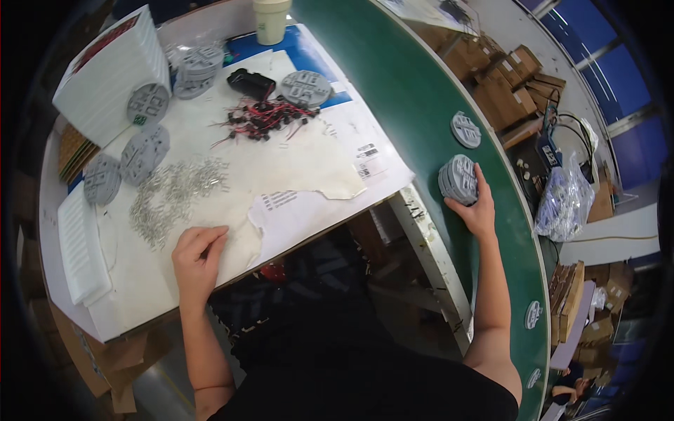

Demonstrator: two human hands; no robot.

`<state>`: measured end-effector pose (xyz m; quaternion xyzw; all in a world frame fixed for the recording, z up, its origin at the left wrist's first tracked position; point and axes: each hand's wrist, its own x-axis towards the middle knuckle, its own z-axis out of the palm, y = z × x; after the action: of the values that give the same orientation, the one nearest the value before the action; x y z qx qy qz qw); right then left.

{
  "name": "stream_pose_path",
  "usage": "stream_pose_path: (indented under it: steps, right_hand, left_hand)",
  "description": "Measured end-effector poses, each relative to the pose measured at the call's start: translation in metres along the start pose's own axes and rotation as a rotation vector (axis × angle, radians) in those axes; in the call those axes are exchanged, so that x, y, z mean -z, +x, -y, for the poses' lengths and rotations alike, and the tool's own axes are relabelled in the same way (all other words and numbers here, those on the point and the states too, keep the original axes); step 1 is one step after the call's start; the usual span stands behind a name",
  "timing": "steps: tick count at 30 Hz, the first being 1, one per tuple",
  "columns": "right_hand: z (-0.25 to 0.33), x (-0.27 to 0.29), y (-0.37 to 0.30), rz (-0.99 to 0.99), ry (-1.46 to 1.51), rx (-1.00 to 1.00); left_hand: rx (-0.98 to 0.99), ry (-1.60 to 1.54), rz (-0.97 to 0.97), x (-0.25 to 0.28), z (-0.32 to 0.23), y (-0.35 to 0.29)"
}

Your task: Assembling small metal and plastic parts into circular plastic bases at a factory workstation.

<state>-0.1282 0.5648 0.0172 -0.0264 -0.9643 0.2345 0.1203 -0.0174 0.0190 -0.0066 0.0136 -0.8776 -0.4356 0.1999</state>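
On the green belt to my right, my right hand (480,207) is wrapped round the near right side of a stack of round grey plastic housings (458,179). One more grey housing (465,130) lies on the belt just beyond that stack. My left hand (200,256) is over the front edge of the paper-covered table, fingers curled and thumb drawn against them. Whatever it may pinch is too small to make out. Nearest to it is a loose pile of small shiny metal pieces (172,193). Farther back lies a tangle of red and black wired parts (270,118).
Grey housings (145,154) stand at the left by a white foam stack (116,77). A white foam tray (81,245) lies at the left edge. A black object (251,84) and a lidded cup (272,21) are farther back. More housings (533,314) sit along the green belt (386,77).
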Motion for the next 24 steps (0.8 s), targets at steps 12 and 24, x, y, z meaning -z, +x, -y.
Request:
stream_pose_path:
  steps: [12,24]
  right_hand:
    - [0.175,-0.068,0.078,0.209,-0.033,0.577]
    - [0.164,-0.093,0.062,-0.144,0.326,0.172]
  left_hand:
    - [-0.025,-0.018,-0.058,0.008,0.007,-0.011]
    - [-0.026,-0.107,-0.148,0.009,0.002,-0.008]
